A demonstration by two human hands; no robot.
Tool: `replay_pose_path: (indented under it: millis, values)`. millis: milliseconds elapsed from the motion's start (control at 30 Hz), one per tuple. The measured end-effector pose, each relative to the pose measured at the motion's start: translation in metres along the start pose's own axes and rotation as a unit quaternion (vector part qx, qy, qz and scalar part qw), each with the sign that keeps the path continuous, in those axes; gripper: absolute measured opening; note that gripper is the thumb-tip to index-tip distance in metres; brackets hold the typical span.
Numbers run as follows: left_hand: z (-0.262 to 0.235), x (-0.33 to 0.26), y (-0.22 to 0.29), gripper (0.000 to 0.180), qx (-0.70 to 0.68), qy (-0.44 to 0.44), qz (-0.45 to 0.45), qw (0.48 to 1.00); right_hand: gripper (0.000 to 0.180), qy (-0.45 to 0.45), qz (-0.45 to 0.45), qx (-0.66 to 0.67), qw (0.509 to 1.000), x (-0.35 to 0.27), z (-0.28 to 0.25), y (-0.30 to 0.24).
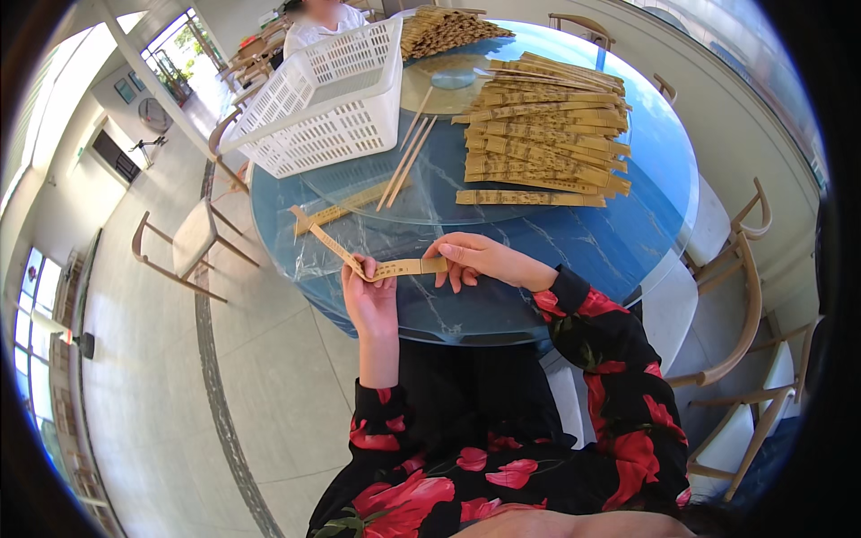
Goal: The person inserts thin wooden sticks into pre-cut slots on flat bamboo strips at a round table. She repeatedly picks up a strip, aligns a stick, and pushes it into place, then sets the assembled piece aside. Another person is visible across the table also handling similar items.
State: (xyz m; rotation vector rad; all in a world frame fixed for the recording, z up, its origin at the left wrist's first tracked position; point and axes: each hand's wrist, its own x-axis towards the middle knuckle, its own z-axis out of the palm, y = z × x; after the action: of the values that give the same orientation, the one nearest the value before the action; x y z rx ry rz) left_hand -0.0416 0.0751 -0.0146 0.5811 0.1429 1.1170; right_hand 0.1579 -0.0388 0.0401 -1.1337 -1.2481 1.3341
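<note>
A long tan paper sleeve with dark print (395, 268), of the kind that wraps chopsticks, is held between my hands at the table's near edge. It bends sharply at my left hand (370, 303), whose fingers are closed round the bend, and its other part slants up and away to the left. My right hand (475, 259) pinches the sleeve's right end between thumb and fingers. Just beyond my hands, another tan printed strip (345, 208) lies by clear plastic film. Bare wooden chopsticks (411, 164) rest farther back, angled on the glass turntable.
A big heap of printed tan sleeves (547, 125) covers the table's right side, with another pile (448, 34) at the back. A white slotted plastic basket (332, 125) stands at the left. Wooden chairs (193, 244) surround the round blue marbled table (502, 309). Someone in white (327, 20) sits opposite.
</note>
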Motion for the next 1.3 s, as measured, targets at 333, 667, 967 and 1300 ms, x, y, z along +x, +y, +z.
replay_pose_path:
  millis: [333,667,967,1300]
  values:
    - [0.02,-0.01,-0.008,0.043,0.156,-0.072,-0.075,0.982,0.011,0.067,-0.025,0.008,0.997,-0.001,0.0,0.007]
    - [0.007,-0.013,-0.019,0.013,0.126,-0.059,-0.047,0.989,0.008,0.106,-0.082,-0.046,0.99,0.002,0.0,0.017]
    - [0.003,-0.011,-0.012,0.012,0.012,-0.073,-0.027,0.997,0.01,0.224,-0.187,-0.225,0.93,-0.001,0.004,0.006]
    - [0.009,-0.014,-0.012,0.01,0.07,-0.1,-0.002,0.992,0.022,0.135,-0.041,0.143,0.98,-0.007,-0.001,0.003]
